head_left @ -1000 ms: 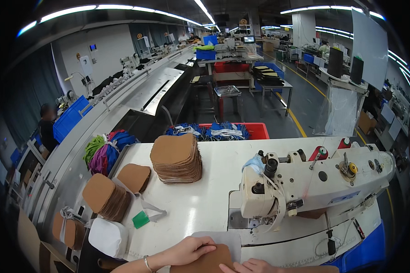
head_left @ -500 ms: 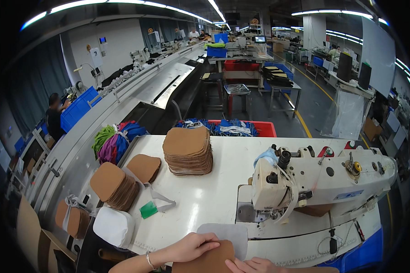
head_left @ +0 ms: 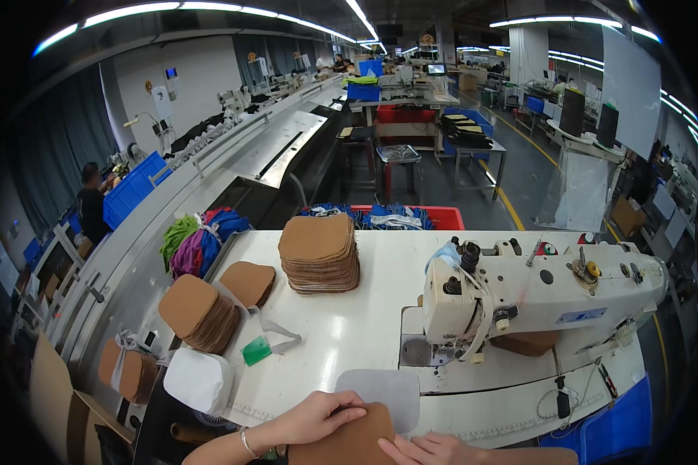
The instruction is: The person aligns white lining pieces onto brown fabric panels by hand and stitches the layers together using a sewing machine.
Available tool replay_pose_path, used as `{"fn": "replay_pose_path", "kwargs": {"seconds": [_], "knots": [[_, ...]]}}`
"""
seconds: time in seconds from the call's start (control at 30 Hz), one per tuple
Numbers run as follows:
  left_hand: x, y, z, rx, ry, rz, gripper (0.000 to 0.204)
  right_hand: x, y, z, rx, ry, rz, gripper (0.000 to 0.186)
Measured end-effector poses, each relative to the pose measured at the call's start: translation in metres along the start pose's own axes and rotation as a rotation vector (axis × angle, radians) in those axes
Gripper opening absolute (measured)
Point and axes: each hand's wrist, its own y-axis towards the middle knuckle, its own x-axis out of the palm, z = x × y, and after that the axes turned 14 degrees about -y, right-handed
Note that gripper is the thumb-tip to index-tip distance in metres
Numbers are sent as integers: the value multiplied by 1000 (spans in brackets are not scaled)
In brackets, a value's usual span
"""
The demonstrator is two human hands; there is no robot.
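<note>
At the table's front edge, my left hand (head_left: 323,418) is closed on the upper edge of a brown rounded-corner fabric piece (head_left: 349,438), thumb on top. My right hand (head_left: 426,449) pinches the same piece at its right side. Under and beyond it lies a light grey piece (head_left: 395,387) of similar outline, flat on the white tabletop. The lower part of the brown piece is cut off by the picture's edge. To the right stands a white sewing machine (head_left: 535,302); its needle area is apart from both hands.
A tall stack of brown pieces (head_left: 318,252) stands at the table's back. Leftward are more brown stacks (head_left: 198,310), a white stack (head_left: 198,380) and a grey strap with a green piece (head_left: 256,351). A screwdriver (head_left: 563,399) lies right; coloured fabric bundles (head_left: 198,244) sit back left.
The whole view has shifted slightly. Both hands keep their hold on the brown piece, and a little more of the grey piece shows beyond it.
</note>
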Motion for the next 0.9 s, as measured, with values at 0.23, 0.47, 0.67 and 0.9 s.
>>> {"fn": "replay_pose_path", "kwargs": {"seconds": [0.23,0.47,0.67,0.9], "knots": [[0,7,0,2,43,1,23,1,-2,-1,27,-14,-25,60],[5,2,-6,24,17,46,22,7,-6,-3,34,12,-35,60],[5,17,-6,84,129,80,15,17,-13,9,-49,-204,-101,46],[4,61,4,161,256,75,8,29,-23,30,18,-274,-70,43]]}}
